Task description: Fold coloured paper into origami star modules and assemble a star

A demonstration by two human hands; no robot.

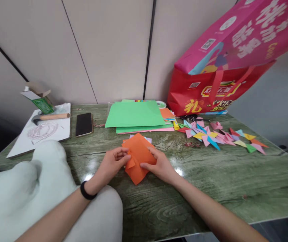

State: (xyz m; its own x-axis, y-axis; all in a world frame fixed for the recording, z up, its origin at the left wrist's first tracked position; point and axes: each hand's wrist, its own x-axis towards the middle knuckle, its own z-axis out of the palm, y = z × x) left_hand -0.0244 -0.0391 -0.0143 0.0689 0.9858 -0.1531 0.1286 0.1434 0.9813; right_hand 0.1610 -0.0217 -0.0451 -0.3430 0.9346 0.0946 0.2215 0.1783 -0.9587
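Observation:
An orange paper (141, 153), creased and partly folded at its left side, is held between my two hands above the green marbled table (184, 201). My left hand (114, 163) pinches its left edge between thumb and fingers. My right hand (161, 164) grips the right side, thumb on top and the other fingers at the edge. Corners of other orange and pale purple sheets show just behind it.
Green sheets (135, 114) lie behind my hands. Folded colourful paper pieces (204, 134) spread to the right, before a red bag (191, 90). At left are a phone (84, 124), a hammer (54, 116), a green box (43, 104) and a large pale plush (50, 168).

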